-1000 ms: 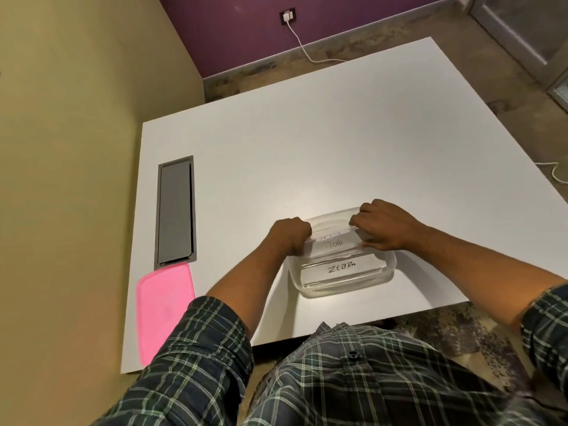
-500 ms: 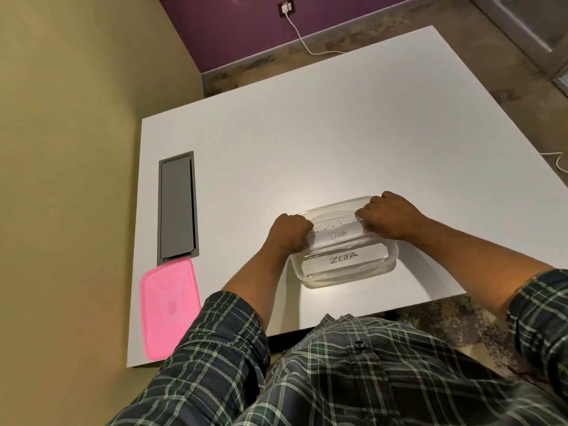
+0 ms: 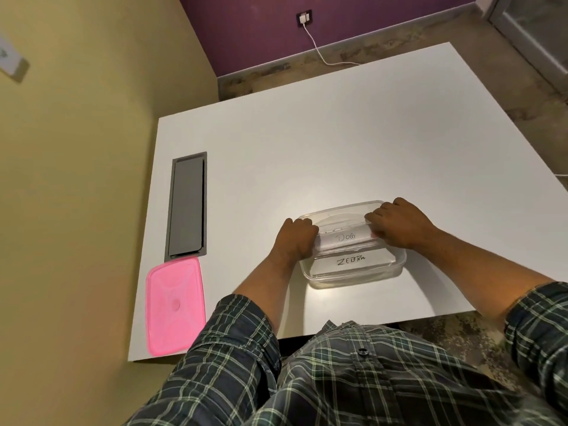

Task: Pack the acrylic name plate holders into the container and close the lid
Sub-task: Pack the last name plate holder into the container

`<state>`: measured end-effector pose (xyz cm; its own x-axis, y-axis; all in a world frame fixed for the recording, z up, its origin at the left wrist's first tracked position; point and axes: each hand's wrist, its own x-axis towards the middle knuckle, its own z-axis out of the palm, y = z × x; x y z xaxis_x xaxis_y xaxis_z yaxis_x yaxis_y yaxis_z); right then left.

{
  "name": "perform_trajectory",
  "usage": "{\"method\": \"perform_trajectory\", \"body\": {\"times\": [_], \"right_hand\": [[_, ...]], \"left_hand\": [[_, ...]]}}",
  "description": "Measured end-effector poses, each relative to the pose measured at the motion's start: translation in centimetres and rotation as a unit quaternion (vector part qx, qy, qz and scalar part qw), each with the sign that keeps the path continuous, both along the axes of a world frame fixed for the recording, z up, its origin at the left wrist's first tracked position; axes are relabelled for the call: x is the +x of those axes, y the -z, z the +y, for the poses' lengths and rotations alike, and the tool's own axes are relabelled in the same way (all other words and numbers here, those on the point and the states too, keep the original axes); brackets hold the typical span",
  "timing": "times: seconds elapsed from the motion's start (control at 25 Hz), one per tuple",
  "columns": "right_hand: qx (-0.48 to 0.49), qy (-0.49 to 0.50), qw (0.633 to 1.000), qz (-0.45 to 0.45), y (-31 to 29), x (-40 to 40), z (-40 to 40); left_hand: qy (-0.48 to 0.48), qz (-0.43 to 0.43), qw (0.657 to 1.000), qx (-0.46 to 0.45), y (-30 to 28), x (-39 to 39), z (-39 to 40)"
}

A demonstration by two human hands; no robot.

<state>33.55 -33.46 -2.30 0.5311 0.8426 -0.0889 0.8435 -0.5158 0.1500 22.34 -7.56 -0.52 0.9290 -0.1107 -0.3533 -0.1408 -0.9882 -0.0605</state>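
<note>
A clear plastic container [image 3: 353, 276] sits near the table's front edge. A name plate holder marked ZEBRA [image 3: 350, 262] lies flat inside it, on the near side. A second holder marked DOG [image 3: 345, 238] is over the container's far half. My left hand [image 3: 295, 239] grips its left end and my right hand [image 3: 396, 224] grips its right end, both just above the container's rim. The pink lid [image 3: 175, 305] lies flat at the table's front left corner, well apart from the container.
A grey cable hatch [image 3: 187, 207] is set into the white table [image 3: 307, 155] on the left, just beyond the pink lid. A yellow wall runs along the table's left edge. A white cable [image 3: 319, 53] trails from a wall socket on the floor beyond.
The DOG holder has come down a little further into the container between both hands. The camera view has shifted slightly; the lid and the ZEBRA holder have not moved.
</note>
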Motion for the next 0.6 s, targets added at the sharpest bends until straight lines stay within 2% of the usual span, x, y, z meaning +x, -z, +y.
{"method": "perform_trajectory", "body": {"times": [0.12, 0.28, 0.4, 0.6], "right_hand": [[0.080, -0.040, 0.995, -0.031, -0.2, -0.2, -0.4], [0.194, -0.065, 0.979, -0.023, -2.2, 0.5, 2.4], [0.236, -0.068, 0.969, 0.008, -3.8, 0.7, 6.4], [0.229, -0.091, 0.966, 0.080, -5.6, -1.6, 15.8]], "left_hand": [[-0.008, -0.080, 0.996, -0.041, -0.8, -1.0, 0.5], [-0.065, -0.191, 0.974, -0.105, -1.9, -3.7, 3.1], [-0.161, -0.156, 0.970, -0.095, -2.4, -6.1, 6.1], [-0.309, -0.101, 0.942, -0.087, -2.4, -11.3, 11.9]]}}
